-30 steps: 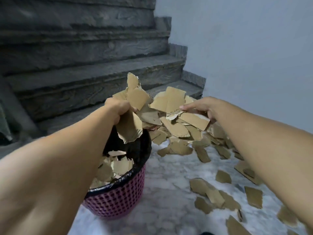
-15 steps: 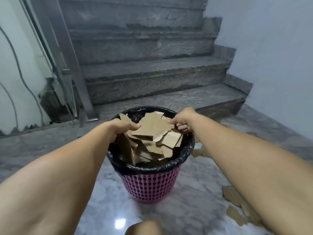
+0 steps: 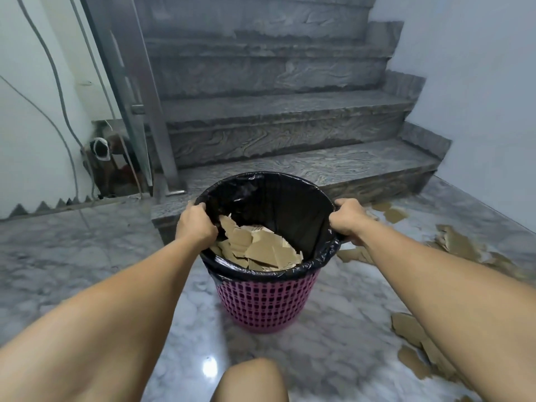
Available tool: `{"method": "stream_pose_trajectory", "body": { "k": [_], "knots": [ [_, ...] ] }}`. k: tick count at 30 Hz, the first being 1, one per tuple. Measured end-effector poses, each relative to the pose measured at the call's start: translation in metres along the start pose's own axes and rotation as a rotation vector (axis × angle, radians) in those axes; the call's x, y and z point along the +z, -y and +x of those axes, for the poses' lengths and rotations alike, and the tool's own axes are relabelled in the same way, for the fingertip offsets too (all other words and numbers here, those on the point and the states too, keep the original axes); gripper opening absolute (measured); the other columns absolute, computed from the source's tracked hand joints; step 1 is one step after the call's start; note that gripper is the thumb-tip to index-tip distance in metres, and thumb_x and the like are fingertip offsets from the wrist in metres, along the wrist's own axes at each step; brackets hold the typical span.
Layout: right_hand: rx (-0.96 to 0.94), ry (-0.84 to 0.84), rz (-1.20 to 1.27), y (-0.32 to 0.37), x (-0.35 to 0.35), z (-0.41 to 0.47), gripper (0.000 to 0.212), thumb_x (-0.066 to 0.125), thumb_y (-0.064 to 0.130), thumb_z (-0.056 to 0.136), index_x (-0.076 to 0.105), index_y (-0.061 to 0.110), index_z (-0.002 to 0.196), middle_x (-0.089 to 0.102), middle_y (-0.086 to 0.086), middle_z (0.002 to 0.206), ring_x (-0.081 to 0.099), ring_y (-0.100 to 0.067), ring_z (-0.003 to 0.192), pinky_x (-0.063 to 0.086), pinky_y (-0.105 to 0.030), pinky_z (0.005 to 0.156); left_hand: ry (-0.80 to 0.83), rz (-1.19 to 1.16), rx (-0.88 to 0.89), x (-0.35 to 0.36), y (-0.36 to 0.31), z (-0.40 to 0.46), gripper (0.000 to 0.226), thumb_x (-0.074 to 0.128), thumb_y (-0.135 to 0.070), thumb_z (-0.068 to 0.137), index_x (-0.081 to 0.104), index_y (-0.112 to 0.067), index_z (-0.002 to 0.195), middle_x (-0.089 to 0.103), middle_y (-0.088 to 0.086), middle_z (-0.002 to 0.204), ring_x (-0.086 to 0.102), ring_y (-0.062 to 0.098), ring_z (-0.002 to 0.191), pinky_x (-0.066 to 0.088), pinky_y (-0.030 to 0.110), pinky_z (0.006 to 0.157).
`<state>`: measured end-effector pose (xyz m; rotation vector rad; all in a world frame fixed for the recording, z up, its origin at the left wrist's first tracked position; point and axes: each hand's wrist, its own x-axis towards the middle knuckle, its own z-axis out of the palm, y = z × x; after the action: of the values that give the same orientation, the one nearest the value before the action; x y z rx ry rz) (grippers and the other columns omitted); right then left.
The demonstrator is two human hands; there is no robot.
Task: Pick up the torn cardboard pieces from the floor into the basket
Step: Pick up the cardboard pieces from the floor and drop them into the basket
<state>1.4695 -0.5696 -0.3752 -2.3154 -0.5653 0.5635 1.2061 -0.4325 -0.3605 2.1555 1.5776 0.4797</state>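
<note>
Left hand: curled over the liner rim, gripping it to steady the pink basket.
Right hand: clamped on the opposite rim, likely to shift it nearer.
Cardboard pieces: heaped inside.
Floor scraps: scattered right, uncollected.

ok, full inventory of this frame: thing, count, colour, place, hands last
basket: one, pink lattice, on the floor at centre
bin liner: one, black, lining the basket and folded over its rim
cardboard pieces in basket: many, brown, in a pile at the bottom
cardboard pieces on floor: several, brown, scattered right of the basket
stairs: one flight, grey stone, behind the basket
cables: a few, grey, on the left wall
left hand: grips the left rim
right hand: grips the right rim
</note>
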Motion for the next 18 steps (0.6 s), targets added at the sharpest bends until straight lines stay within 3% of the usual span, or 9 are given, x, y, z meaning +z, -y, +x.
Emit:
{"method": "stream_pose_trajectory", "body": {
  "k": [2, 4, 6, 8, 11, 13, 18],
  "knots": [
    [-0.008, 0.005, 0.068, 0.007, 0.008, -0.010, 0.073, 0.047, 0.017, 0.057, 0.057, 0.024, 0.129, 0.065, -0.012, 0.115, 0.066, -0.033, 0.098, 0.058, -0.035, 0.059, -0.012, 0.006, -0.011, 0.000, 0.008, 0.005, 0.055, 0.060, -0.002, 0.080, 0.047, -0.006, 0.133, 0.041, 0.014, 0.140, 0.047, 0.036, 0.123, 0.042, 0.041, 0.101],
    [-0.029, 0.034, 0.098, 0.019, 0.019, -0.019, 0.079, 0.045, 0.018, 0.056, 0.053, 0.025, 0.134, 0.062, -0.006, 0.109, 0.062, -0.026, 0.098, 0.044, -0.025, 0.054, -0.030, 0.003, -0.052, -0.001, 0.016, 0.010, 0.059, 0.063, -0.006, 0.077, 0.043, -0.004, 0.133, 0.041, 0.015, 0.137, 0.045, 0.036, 0.124, 0.042, 0.043, 0.103],
    [-0.069, 0.066, 0.100, 0.029, 0.034, -0.023, 0.078, 0.046, 0.016, 0.057, 0.051, 0.025, 0.134, 0.061, -0.003, 0.111, 0.061, -0.028, 0.103, 0.048, -0.029, 0.061, -0.059, 0.053, -0.100, -0.004, 0.024, 0.014, 0.065, 0.065, -0.011, 0.077, 0.039, -0.002, 0.136, 0.037, 0.017, 0.142, 0.039, 0.036, 0.129, 0.039, 0.044, 0.107],
    [-0.100, 0.113, 0.099, 0.035, 0.052, -0.022, 0.071, 0.048, 0.012, 0.057, 0.050, 0.018, 0.127, 0.063, -0.013, 0.116, 0.061, -0.037, 0.108, 0.058, -0.044, 0.079, -0.083, 0.084, -0.136, -0.009, 0.031, 0.016, 0.070, 0.067, -0.014, 0.076, 0.037, -0.001, 0.139, 0.033, 0.019, 0.146, 0.034, 0.036, 0.134, 0.036, 0.046, 0.110],
    [-0.109, 0.159, 0.168, 0.041, 0.068, -0.026, 0.067, 0.047, 0.009, 0.052, 0.048, 0.014, 0.119, 0.061, -0.019, 0.111, 0.062, -0.041, 0.101, 0.059, -0.055, 0.062, -0.107, 0.111, -0.151, -0.012, 0.040, 0.020, 0.071, 0.067, -0.017, 0.077, 0.037, 0.000, 0.139, 0.032, 0.019, 0.148, 0.030, 0.036, 0.136, 0.032, 0.048, 0.112],
    [-0.108, 0.179, 0.230, 0.043, 0.075, -0.024, 0.071, 0.048, 0.009, 0.053, 0.047, 0.015, 0.123, 0.060, -0.016, 0.109, 0.062, -0.036, 0.097, 0.058, -0.047, 0.052, -0.122, 0.133, -0.142, -0.012, 0.045, 0.020, 0.071, 0.067, -0.025, 0.080, 0.037, 0.000, 0.139, 0.030, 0.018, 0.150, 0.026, 0.035, 0.138, 0.028, 0.049, 0.113],
    [-0.072, 0.236, 0.318, 0.057, 0.058, -0.049, 0.053, 0.066, 0.003, 0.077, 0.047, 0.018, 0.124, 0.059, -0.013, 0.120, 0.066, -0.039, 0.094, 0.059, -0.048, 0.058, -0.138, 0.244, -0.075, -0.005, 0.050, 0.015, 0.076, 0.058, -0.049, 0.087, 0.035, -0.003, 0.142, 0.021, 0.019, 0.156, 0.015, 0.036, 0.145, 0.014, 0.053, 0.118]
  ]
}}
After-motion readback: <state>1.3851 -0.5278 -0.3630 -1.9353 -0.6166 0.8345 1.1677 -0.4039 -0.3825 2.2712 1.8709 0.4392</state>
